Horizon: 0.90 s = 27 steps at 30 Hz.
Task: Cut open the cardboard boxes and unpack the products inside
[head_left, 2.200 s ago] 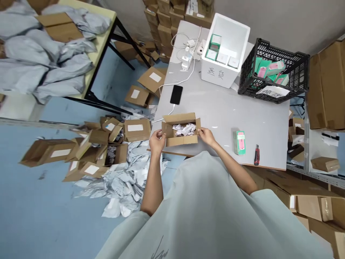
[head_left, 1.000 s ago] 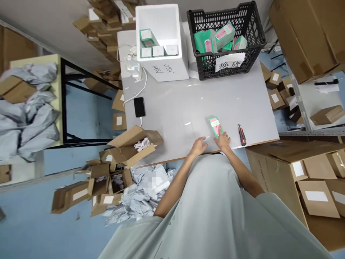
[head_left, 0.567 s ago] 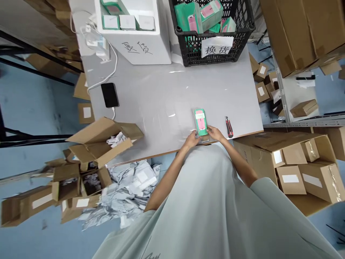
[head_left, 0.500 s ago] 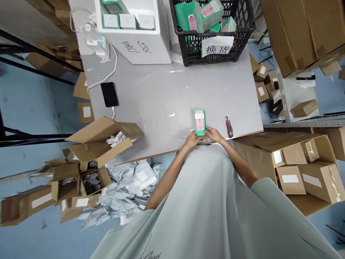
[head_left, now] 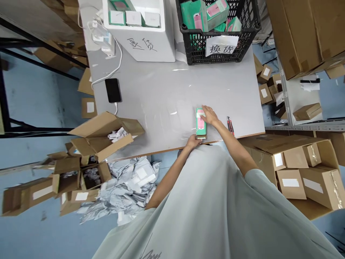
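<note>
Right hand [head_left: 210,116] moved up box [head_left: 200,128]; table [head_left: 156,93], blue floor [head_left: 54,241].

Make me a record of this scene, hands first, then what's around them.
Left hand: near end of green-and-pink box
Right hand: box's far right side
Utility knife: right of box, partly hidden
Phone: left on table, cable attached
Opened carton: near left corner, crumpled paper inside
White bin: far side, boxes inside
Black crate: right of bin, boxes inside

The green box [head_left: 200,125], pink panel up and crossed by a pale strip, lies by the desk's [head_left: 151,86] near edge.
</note>
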Each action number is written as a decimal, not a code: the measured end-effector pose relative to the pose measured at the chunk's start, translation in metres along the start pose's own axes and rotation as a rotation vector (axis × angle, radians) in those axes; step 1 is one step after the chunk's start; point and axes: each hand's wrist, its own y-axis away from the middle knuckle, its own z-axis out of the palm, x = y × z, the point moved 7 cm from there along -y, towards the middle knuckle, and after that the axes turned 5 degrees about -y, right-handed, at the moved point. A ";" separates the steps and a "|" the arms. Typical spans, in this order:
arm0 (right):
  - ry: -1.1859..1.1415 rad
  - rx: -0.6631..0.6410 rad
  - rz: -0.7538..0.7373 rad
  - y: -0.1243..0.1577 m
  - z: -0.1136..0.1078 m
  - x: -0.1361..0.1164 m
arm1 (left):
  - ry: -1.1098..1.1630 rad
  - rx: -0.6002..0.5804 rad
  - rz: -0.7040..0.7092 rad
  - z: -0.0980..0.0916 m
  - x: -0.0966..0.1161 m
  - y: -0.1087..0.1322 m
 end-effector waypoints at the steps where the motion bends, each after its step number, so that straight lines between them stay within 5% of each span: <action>1: 0.015 -0.022 0.008 -0.003 0.001 0.002 | 0.006 0.026 -0.019 -0.002 -0.001 -0.002; 11: 0.029 0.040 0.086 0.036 -0.009 0.027 | 0.182 0.138 -0.076 -0.015 -0.006 -0.002; 18: 0.033 0.120 0.330 0.089 -0.013 0.043 | 0.245 0.219 -0.026 -0.025 -0.005 0.000; 22: 0.079 0.055 0.491 0.134 -0.001 0.052 | 0.263 0.318 0.015 -0.043 -0.003 -0.004; 27: 0.145 -0.099 0.417 0.165 0.017 0.049 | 0.271 0.390 0.081 -0.059 0.004 -0.012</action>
